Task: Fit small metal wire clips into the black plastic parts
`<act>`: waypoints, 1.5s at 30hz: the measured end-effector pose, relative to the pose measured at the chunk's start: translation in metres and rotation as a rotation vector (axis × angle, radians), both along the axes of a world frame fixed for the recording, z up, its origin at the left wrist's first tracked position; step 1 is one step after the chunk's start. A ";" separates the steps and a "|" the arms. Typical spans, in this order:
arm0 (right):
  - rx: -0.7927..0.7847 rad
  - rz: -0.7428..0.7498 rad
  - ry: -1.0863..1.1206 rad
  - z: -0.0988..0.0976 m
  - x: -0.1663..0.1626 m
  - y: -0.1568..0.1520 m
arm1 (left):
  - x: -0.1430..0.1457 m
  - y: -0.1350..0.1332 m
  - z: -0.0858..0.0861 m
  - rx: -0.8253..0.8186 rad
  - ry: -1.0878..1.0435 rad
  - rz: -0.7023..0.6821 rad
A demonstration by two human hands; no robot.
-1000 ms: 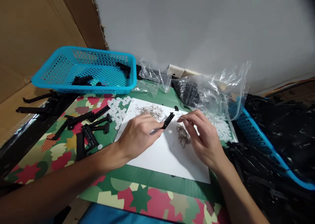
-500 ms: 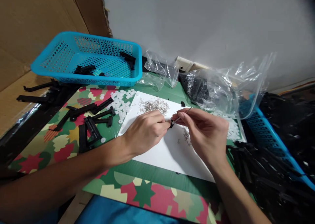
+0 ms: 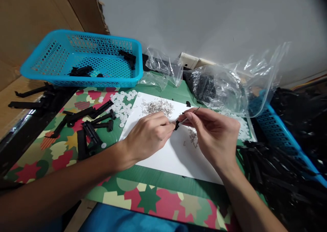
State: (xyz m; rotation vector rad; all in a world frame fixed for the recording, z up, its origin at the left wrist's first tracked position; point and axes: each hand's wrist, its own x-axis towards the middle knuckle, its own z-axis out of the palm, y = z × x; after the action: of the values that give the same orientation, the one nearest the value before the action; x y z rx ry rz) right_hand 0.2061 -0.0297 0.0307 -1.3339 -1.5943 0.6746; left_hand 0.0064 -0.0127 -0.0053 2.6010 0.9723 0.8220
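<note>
Over a sheet of white paper (image 3: 155,157), my left hand (image 3: 150,133) is closed and pinches a small black plastic part (image 3: 176,125) at its fingertips. My right hand (image 3: 214,130) grips a slim metal tool (image 3: 196,110) between thumb and forefinger, its lower end right at the black part. Whether the tool touches it, I cannot tell. Beyond my left hand lies a heap of tiny metal springs or clips (image 3: 158,106). A smaller pile of them (image 3: 193,136) sits beside my right hand, partly hidden by it.
A blue basket (image 3: 84,80) with a few black parts stands back left. White discs (image 3: 122,106) and black plastic assemblies (image 3: 93,133) lie left of the paper. Clear plastic bags (image 3: 224,85) rest by the wall. Black parts (image 3: 270,170) crowd the right, beside another blue basket (image 3: 286,133).
The camera view has shifted slightly. Both hands stay together over the paper, and the black part and metal tool have tilted a little between my fingers.
</note>
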 end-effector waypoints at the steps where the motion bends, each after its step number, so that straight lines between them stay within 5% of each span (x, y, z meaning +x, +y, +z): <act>1: -0.002 0.007 -0.013 0.000 0.000 0.000 | 0.000 0.000 0.000 0.000 0.001 -0.001; 10: 0.112 0.036 -0.209 0.000 0.001 -0.003 | 0.000 0.000 0.000 -0.054 -0.014 -0.029; 28: 0.277 0.005 -0.194 -0.013 -0.002 -0.009 | 0.000 0.002 -0.008 0.040 -0.069 0.010; 35: 0.177 -0.029 -0.024 0.009 0.020 -0.011 | 0.001 0.004 -0.005 -0.047 -0.258 0.050; 40: -0.191 0.335 -0.455 0.031 0.048 -0.008 | 0.001 0.006 0.005 -0.193 -0.413 0.209; 45: -0.303 0.372 -0.592 0.020 0.051 -0.009 | 0.001 0.007 0.006 -0.224 -0.426 0.206</act>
State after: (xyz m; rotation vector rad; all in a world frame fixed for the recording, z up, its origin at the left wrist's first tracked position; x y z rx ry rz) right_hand 0.2568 -0.0384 0.0507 -1.5647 -2.3275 0.8145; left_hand 0.0073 -0.0059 0.0004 2.0441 1.1335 1.1808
